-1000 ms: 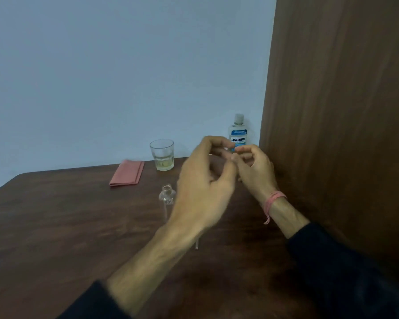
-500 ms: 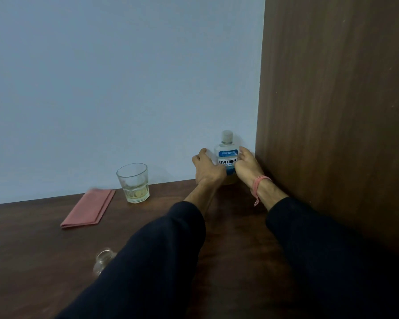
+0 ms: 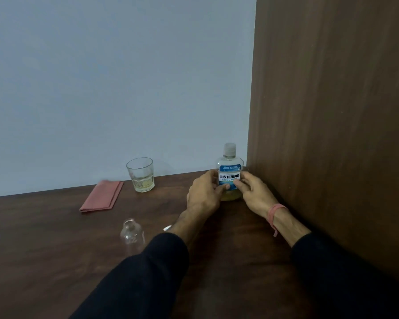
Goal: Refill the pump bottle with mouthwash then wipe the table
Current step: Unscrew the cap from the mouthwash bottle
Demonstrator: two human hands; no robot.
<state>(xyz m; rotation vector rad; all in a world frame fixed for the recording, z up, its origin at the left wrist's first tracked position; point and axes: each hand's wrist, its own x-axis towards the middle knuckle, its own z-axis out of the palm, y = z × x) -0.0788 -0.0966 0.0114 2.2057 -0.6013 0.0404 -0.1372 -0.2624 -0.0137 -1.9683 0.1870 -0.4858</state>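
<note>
The Listerine mouthwash bottle (image 3: 229, 164) stands capped near the back right corner of the dark wooden table (image 3: 44, 249), a little yellowish liquid in its base. My left hand (image 3: 204, 194) grips its left side and my right hand (image 3: 253, 192) grips its right side, thumbs across the label. The small clear pump bottle (image 3: 131, 234) stands open, without its pump, left of my left forearm. A small pale piece (image 3: 167, 228), maybe the pump, peeks out beside my left wrist. A folded pink cloth (image 3: 101, 196) lies at the back left.
A drinking glass (image 3: 141, 174) with a little yellowish liquid stands by the back wall between the cloth and the mouthwash bottle. A tall wooden panel (image 3: 332, 134) closes off the table's right side, just behind the mouthwash bottle.
My hands left the space above the pump bottle and reached to the back right corner. Both now hold the mouthwash bottle, which sits slightly nearer to me than before.
</note>
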